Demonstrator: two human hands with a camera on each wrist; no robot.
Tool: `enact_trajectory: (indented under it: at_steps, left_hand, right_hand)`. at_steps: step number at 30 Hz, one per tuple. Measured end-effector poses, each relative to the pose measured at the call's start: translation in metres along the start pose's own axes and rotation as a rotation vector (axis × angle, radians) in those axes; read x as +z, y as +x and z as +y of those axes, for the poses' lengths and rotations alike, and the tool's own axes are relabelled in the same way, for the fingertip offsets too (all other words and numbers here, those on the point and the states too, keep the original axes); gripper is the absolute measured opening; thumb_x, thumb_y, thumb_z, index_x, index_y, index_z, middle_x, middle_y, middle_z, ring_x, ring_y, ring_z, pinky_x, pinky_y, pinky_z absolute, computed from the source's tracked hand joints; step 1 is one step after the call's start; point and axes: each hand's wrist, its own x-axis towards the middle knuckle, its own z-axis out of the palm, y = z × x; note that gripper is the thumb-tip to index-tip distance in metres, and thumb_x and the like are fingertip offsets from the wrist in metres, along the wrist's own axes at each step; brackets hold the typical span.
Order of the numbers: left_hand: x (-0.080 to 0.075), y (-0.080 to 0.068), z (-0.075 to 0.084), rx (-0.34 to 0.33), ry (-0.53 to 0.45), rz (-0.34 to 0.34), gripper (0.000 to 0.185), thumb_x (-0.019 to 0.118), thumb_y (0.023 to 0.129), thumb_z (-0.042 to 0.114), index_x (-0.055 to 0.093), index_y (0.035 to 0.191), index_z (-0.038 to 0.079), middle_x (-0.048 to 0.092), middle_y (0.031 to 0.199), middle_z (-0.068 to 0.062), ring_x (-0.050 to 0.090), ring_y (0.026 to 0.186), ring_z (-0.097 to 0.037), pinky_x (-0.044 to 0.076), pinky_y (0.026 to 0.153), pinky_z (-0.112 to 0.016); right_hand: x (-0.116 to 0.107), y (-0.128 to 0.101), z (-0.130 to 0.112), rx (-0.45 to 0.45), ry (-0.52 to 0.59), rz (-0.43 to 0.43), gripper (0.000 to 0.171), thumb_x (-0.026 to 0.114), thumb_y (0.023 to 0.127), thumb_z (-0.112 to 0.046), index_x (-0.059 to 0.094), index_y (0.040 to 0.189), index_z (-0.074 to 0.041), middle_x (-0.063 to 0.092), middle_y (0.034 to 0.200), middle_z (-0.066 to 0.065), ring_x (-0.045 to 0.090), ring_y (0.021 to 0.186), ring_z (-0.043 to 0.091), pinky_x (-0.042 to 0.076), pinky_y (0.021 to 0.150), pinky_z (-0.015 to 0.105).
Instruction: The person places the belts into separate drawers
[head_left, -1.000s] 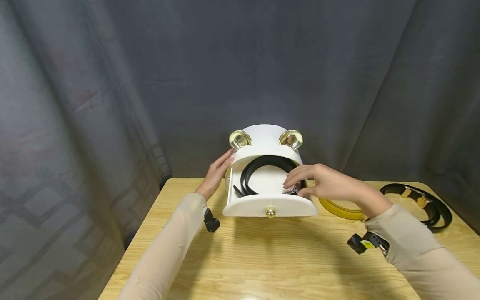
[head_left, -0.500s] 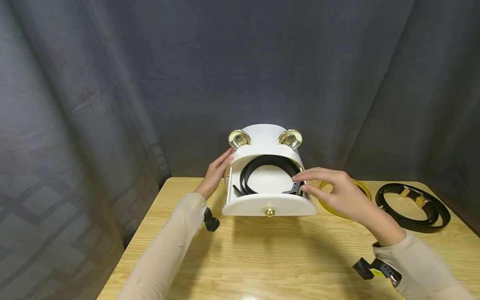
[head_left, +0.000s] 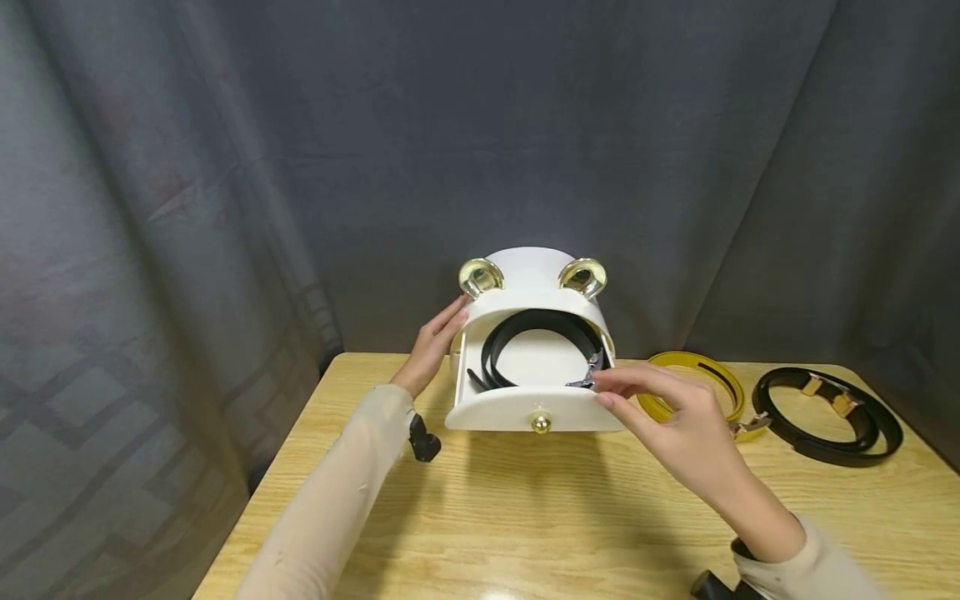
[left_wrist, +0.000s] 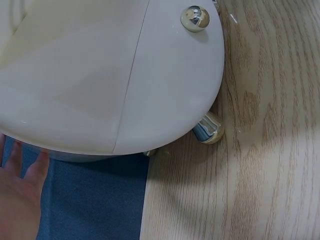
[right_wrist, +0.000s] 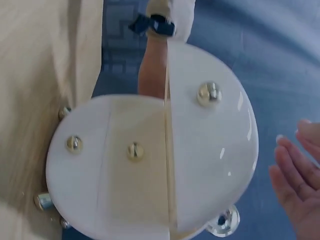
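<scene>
A white round box (head_left: 532, 287) with two gold ring ears stands at the table's back edge. Its drawer (head_left: 517, 408) with a gold knob (head_left: 539, 422) is pulled out toward me. A black belt (head_left: 540, 327) lies coiled inside, its metal buckle (head_left: 588, 375) at the right front. My left hand (head_left: 435, 346) rests with straight fingers against the box's left side; in the left wrist view the left hand (left_wrist: 20, 195) lies under the box (left_wrist: 100, 75). My right hand (head_left: 609, 388) hovers at the drawer's right front corner beside the buckle. In the right wrist view the right hand (right_wrist: 297, 185) has relaxed fingers holding nothing.
A yellow belt (head_left: 697, 383) lies coiled on the wooden table (head_left: 525, 517) just right of the box. Farther right lies a black belt with gold buckle (head_left: 825, 417). A dark grey curtain (head_left: 225, 167) hangs behind and to the left.
My right hand has drawn back out of the drawer toward me and now sits at its right front corner, uncovering the yellow belt. The left hand and box have stayed put.
</scene>
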Motion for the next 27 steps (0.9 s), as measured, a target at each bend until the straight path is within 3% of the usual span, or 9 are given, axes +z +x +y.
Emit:
enact_trajectory:
  at_steps: [5,10,14,19,22,25,27]
  left_hand:
    - [0.003,-0.010,0.020,-0.015,0.013,-0.021,0.052,0.047,0.106,0.026,0.033,0.155,0.012,0.030,0.159,-0.002,0.025,0.147,-0.020,0.029,0.115,-0.038]
    - [0.006,-0.016,0.031,-0.011,0.032,-0.017,0.053,0.047,0.106,0.026,0.033,0.154,0.009,0.031,0.159,-0.002,0.026,0.147,-0.020,0.029,0.115,-0.036]
    - [0.007,-0.017,0.032,-0.006,0.039,-0.015,0.053,0.048,0.106,0.027,0.035,0.154,0.010,0.033,0.158,-0.002,0.026,0.146,-0.020,0.027,0.116,-0.036]
    - [0.007,-0.017,0.032,-0.013,0.029,-0.015,0.051,0.049,0.106,0.028,0.037,0.153,0.014,0.034,0.158,0.000,0.027,0.146,-0.019,0.028,0.115,-0.034]
    - [0.007,-0.016,0.030,-0.011,0.027,-0.008,0.051,0.049,0.106,0.027,0.037,0.153,0.013,0.034,0.157,0.000,0.027,0.146,-0.018,0.027,0.116,-0.034]
    - [0.006,-0.011,0.021,0.000,0.023,0.005,0.051,0.050,0.105,0.028,0.038,0.153,0.014,0.036,0.156,0.001,0.028,0.146,-0.018,0.026,0.116,-0.034]
    - [0.006,-0.007,0.012,0.017,0.029,0.024,0.050,0.051,0.105,0.030,0.040,0.152,0.017,0.038,0.155,0.003,0.029,0.145,-0.016,0.026,0.116,-0.034]
  right_hand:
    - [0.015,-0.011,-0.003,-0.069,0.070,0.083,0.037,0.077,0.072,0.017,0.074,0.105,-0.001,0.073,0.091,0.006,0.065,0.080,0.007,0.050,0.076,0.016]
    - [0.030,-0.024,-0.004,-0.079,0.096,0.100,0.032,0.078,0.075,0.012,0.074,0.104,0.000,0.073,0.092,0.006,0.065,0.079,0.008,0.051,0.075,0.016]
    - [0.039,-0.031,-0.003,-0.103,0.100,0.110,0.019,0.074,0.089,-0.010,0.073,0.104,0.001,0.073,0.094,0.009,0.065,0.079,0.008,0.052,0.075,0.017]
    - [0.049,-0.037,0.000,-0.126,0.106,0.127,0.032,0.066,0.096,-0.028,0.073,0.103,0.003,0.072,0.090,0.009,0.064,0.078,0.008,0.052,0.074,0.016]
    - [0.055,-0.041,0.003,-0.123,0.114,0.135,0.030,0.068,0.095,-0.024,0.072,0.103,0.004,0.072,0.089,0.010,0.064,0.078,0.009,0.052,0.074,0.016]
    - [0.060,-0.041,0.004,-0.109,0.111,0.142,0.020,0.075,0.088,-0.010,0.073,0.104,0.002,0.073,0.092,0.010,0.065,0.077,0.010,0.053,0.073,0.017]
    - [0.062,-0.041,0.003,-0.076,0.108,0.135,0.024,0.077,0.082,0.001,0.073,0.106,0.001,0.073,0.093,0.009,0.066,0.077,0.010,0.053,0.074,0.017]
